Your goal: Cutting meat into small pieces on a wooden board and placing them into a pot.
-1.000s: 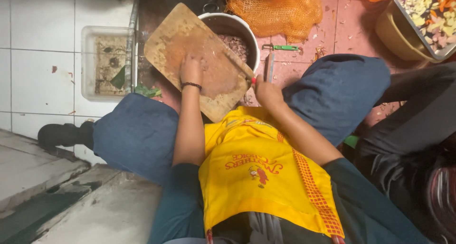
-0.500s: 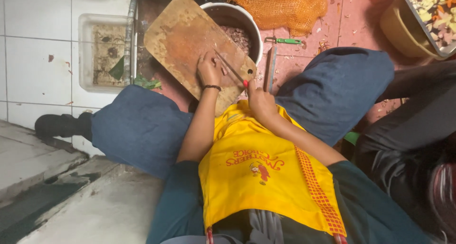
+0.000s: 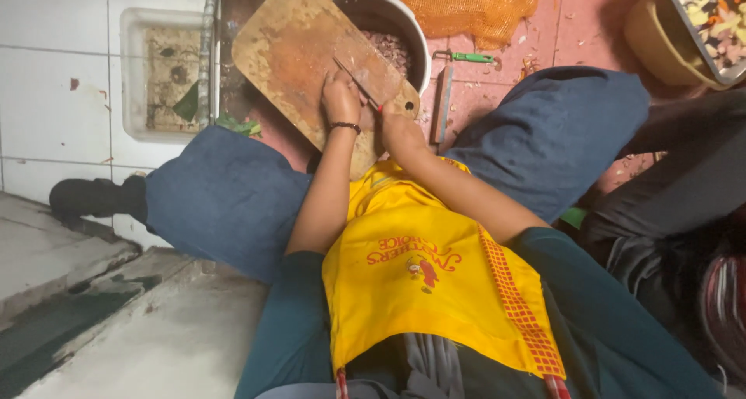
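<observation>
While the wooden cutting board [image 3: 299, 53] leans tilted over the rim of the metal pot [image 3: 388, 14], the left hand [image 3: 340, 97] rests on its lower part, fingers pressed together and curled onto the wood. Just beside it at three o'clock, the right hand [image 3: 398, 131] pinches the red handle of a knife [image 3: 357, 83], whose blade lies across the board toward eleven o'clock. An orange mesh sack [image 3: 466, 6] sits at the pot's two o'clock.
</observation>
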